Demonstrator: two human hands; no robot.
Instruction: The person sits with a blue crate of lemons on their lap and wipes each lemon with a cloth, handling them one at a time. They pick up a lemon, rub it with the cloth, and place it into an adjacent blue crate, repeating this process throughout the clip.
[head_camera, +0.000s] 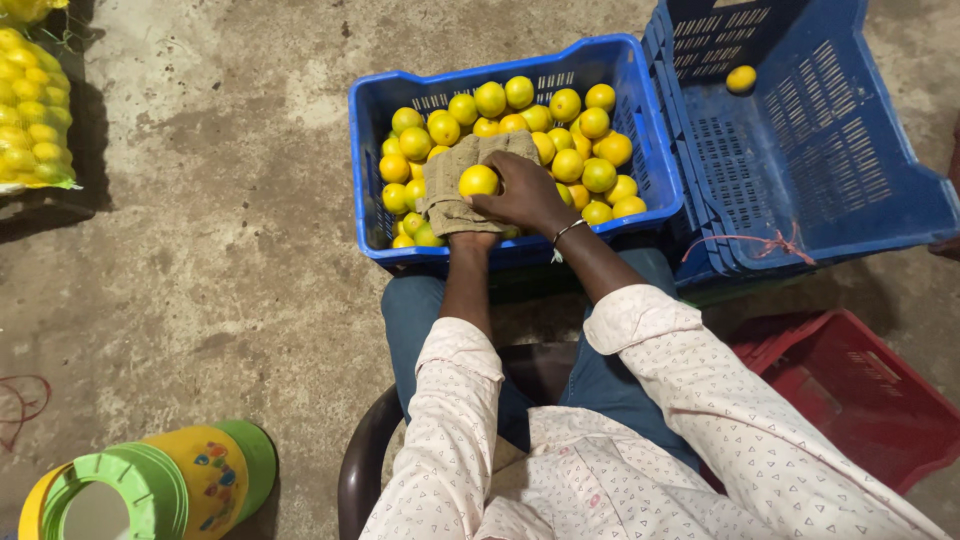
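We rub a yellow citrus fruit (478, 180) in burlap cloth (455, 185) over the full blue crate (520, 250).
Right hand (525, 192) grasps the fruit; left hand (470, 232) sits under the cloth, cradling it, grip hidden.

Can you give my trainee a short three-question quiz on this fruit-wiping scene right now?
1. True or false: the stacked blue crates on the right hold a full load of fruit.
2. What lies between the left hand and the yellow fruit it holds?
A. a burlap cloth
B. a plastic bag
C. a sheet of paper
3. What is the right hand touching?

Key
1. False: only a single fruit shows inside; the full blue crate is the one in front of the person.
2. A, the burlap cloth.
3. The yellow fruit resting on the cloth.
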